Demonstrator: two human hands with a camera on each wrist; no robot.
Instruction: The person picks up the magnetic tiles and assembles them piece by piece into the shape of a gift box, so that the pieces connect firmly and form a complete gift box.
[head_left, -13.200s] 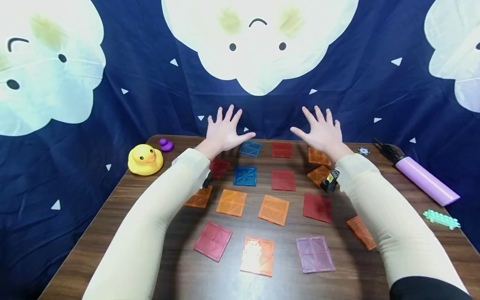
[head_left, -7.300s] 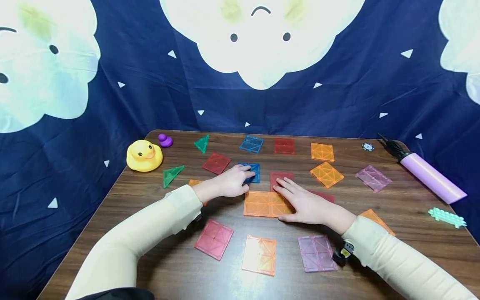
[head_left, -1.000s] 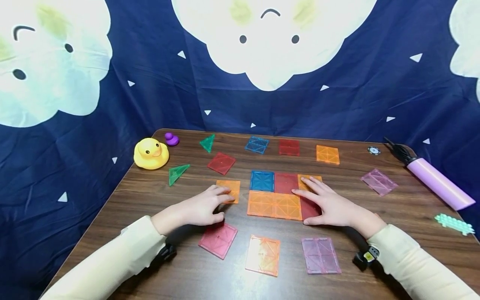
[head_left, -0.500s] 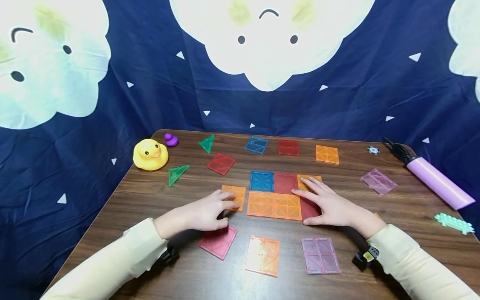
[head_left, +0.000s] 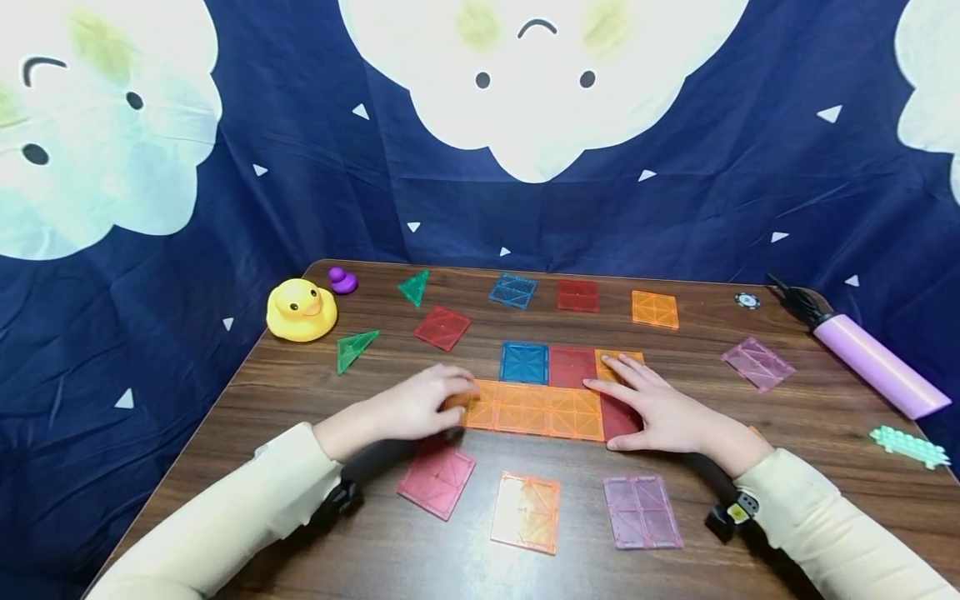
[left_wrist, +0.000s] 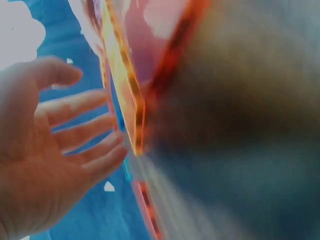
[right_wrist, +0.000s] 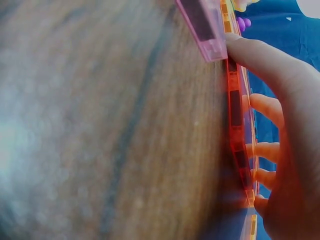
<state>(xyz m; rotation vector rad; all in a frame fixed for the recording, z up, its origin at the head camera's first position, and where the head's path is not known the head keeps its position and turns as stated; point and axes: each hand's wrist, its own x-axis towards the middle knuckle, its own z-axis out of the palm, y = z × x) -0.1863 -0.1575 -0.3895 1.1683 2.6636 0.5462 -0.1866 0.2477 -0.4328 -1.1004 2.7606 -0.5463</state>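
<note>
Three translucent orange magnetic tiles lie edge to edge in the head view. My left hand [head_left: 416, 406] touches the leftmost orange tile [head_left: 483, 405] with loosely bent fingers; its left side is hidden under them. In the left wrist view that hand [left_wrist: 65, 120] has its fingers stretched toward the tile's edge [left_wrist: 127, 95]. Behind the row sit a blue tile [head_left: 524, 363] and a red tile [head_left: 572, 367]. My right hand [head_left: 663, 408] rests, fingers spread, over a second orange tile [head_left: 634, 357] and a dark red tile [head_left: 617, 417], partly covering both.
Nearer me lie a pink tile [head_left: 437, 482], an orange tile [head_left: 525, 512] and a purple tile [head_left: 642, 512]. Farther back are a red tile [head_left: 442, 327] and green triangles [head_left: 356, 350]. A yellow duck [head_left: 302, 310] stands left; a lilac pump [head_left: 877, 367] lies right.
My left hand has slid the loose orange tile right and toward me, so it now meets the left end of the orange row. The right hand has stayed in place.
</note>
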